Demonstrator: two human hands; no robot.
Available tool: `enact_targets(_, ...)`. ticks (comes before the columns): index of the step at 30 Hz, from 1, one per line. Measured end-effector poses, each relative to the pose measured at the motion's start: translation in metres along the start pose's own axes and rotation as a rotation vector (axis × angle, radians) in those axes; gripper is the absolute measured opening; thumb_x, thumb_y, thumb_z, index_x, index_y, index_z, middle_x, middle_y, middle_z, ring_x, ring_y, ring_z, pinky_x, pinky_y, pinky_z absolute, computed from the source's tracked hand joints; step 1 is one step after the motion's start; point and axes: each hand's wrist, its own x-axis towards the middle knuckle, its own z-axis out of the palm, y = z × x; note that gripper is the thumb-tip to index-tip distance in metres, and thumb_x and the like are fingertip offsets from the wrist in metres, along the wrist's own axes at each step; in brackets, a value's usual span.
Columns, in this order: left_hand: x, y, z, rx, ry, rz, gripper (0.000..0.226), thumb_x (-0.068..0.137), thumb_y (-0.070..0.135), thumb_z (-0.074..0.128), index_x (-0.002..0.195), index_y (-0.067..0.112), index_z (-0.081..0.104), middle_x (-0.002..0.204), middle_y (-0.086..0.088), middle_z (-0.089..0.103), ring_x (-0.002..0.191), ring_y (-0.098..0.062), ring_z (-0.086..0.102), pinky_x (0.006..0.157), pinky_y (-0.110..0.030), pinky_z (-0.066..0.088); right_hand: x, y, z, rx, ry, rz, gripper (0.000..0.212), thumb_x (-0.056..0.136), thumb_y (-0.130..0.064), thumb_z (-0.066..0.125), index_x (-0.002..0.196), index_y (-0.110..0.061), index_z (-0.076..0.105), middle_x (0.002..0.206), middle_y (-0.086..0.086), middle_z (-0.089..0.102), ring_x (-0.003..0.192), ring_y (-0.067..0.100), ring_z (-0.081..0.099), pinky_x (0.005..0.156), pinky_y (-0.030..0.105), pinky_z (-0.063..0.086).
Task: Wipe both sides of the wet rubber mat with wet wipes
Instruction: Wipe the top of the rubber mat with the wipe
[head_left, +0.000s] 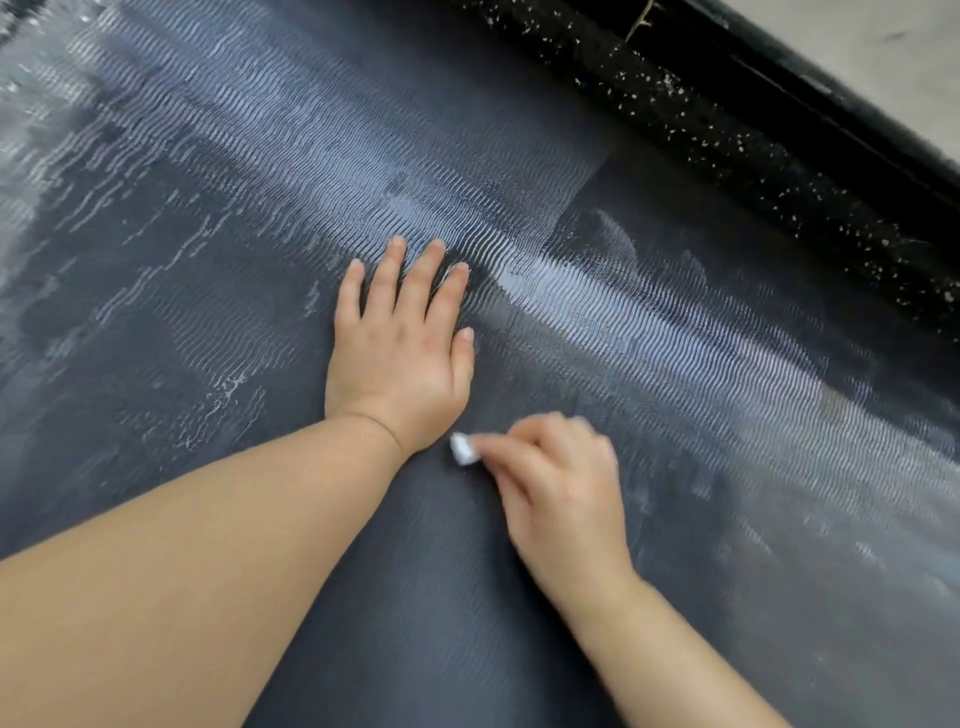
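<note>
Wet rubber mat (218, 291) under flat left hand (400, 358), wipe (463, 449) in right hand (561, 493).

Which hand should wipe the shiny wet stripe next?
The right hand: it pinches the white wipe, and the wet stripe lies just beyond it. The left hand lies flat on the mat, fingers straight, holding nothing, so it probably does better steadying the mat.

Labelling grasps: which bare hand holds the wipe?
The right hand, fingers curled, pinching the small white wet wipe; the left hand lies flat, fingers straight, on the dark ribbed rubber mat.
</note>
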Motion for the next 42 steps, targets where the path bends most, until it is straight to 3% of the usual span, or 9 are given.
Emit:
enact_targets(6,-0.001,-0.002,0.005,0.016,0.014,0.006,0.061,0.091,0.042,0.022,0.148,0.02,0.027,0.157,-0.002,0.018,0.145,-0.026,0.009,0.116,-0.045,-0.001,0.094,0.06,-0.009,-0.068,0.183,0.297,0.024,0.09,-0.031,0.059,0.094,-0.013,0.075,0.088,0.015,0.059,0.085,0.032,0.054,0.077,0.036,0.04)
enact_targets(10,-0.001,-0.003,0.007,0.014,0.045,0.026,0.056,0.096,0.04,0.033,0.148,0.02,0.026,0.157,-0.003,0.018,0.145,-0.027,0.008,0.116,-0.046,0.0,0.089,0.054,-0.001,-0.083,0.221,0.318,0.018,0.09,-0.024,0.06,0.096,-0.016,0.075,0.091,0.01,0.057,0.087,0.026,0.055,0.069,0.027,0.036)
enact_targets(18,-0.014,-0.006,0.005,0.137,-0.068,0.079,0.06,0.098,0.046,0.02,0.152,0.02,0.008,0.16,-0.002,0.001,0.146,-0.025,-0.004,0.117,-0.045,-0.004,-0.074,-0.048,0.003,-0.005,-0.024,0.054,0.025,0.071,-0.003,0.072,0.083,-0.025,0.073,0.076,-0.001,0.06,0.06,0.026,0.054,0.052,0.027,0.048)
enact_targets(22,-0.098,-0.023,0.003,0.154,-0.172,0.119,0.06,0.096,0.046,0.014,0.152,0.024,0.002,0.16,0.001,-0.004,0.146,-0.021,-0.006,0.114,-0.041,-0.008,-0.115,-0.064,-0.011,0.152,-0.189,0.048,0.024,0.075,-0.004,0.073,0.085,-0.026,0.075,0.078,-0.004,0.059,0.065,0.018,0.056,0.056,0.026,0.05)
enact_targets(24,-0.151,-0.035,-0.002,0.149,-0.218,0.142,0.062,0.094,0.046,0.009,0.151,0.022,0.011,0.159,-0.002,0.004,0.146,-0.024,0.002,0.116,-0.042,-0.004,-0.095,-0.047,-0.026,0.226,-0.05,0.181,0.015,0.082,-0.009,0.069,0.088,-0.02,0.076,0.082,0.0,0.06,0.074,0.016,0.059,0.07,0.022,0.047)
enact_targets(27,-0.217,-0.053,-0.01,0.109,-0.193,0.185,0.059,0.092,0.039,0.023,0.138,0.011,0.046,0.147,-0.012,0.039,0.135,-0.035,0.036,0.112,-0.048,0.021,-0.04,-0.004,-0.037,0.13,0.134,0.411,0.014,0.088,-0.013,0.063,0.097,-0.013,0.073,0.095,0.009,0.063,0.09,0.021,0.059,0.075,0.014,0.034)
enact_targets(32,-0.264,-0.059,-0.015,0.111,-0.211,0.125,0.058,0.098,0.04,0.016,0.135,0.011,0.049,0.143,-0.012,0.045,0.131,-0.035,0.042,0.105,-0.046,0.024,0.004,0.024,-0.011,0.006,0.141,0.559,0.024,0.095,-0.022,0.052,0.11,-0.014,0.07,0.113,0.011,0.058,0.108,0.029,0.053,0.088,0.03,0.038)
enact_targets(38,-0.266,-0.053,-0.015,0.043,-0.201,0.08,0.056,0.088,0.035,0.03,0.133,0.011,0.052,0.142,-0.011,0.047,0.131,-0.035,0.043,0.107,-0.053,0.034,-0.11,-0.075,0.019,0.091,0.016,0.123,0.019,0.078,-0.001,0.067,0.087,-0.015,0.075,0.081,0.008,0.061,0.071,0.03,0.055,0.061,0.03,0.046)
enact_targets(42,-0.268,-0.056,-0.014,-0.066,-0.177,0.067,0.057,0.088,0.035,0.029,0.134,0.011,0.052,0.145,-0.009,0.043,0.134,-0.034,0.038,0.11,-0.051,0.026,-0.189,-0.119,0.018,0.225,-0.237,-0.103,0.028,0.073,0.001,0.065,0.087,-0.022,0.074,0.076,0.0,0.059,0.062,0.023,0.051,0.054,0.025,0.047)
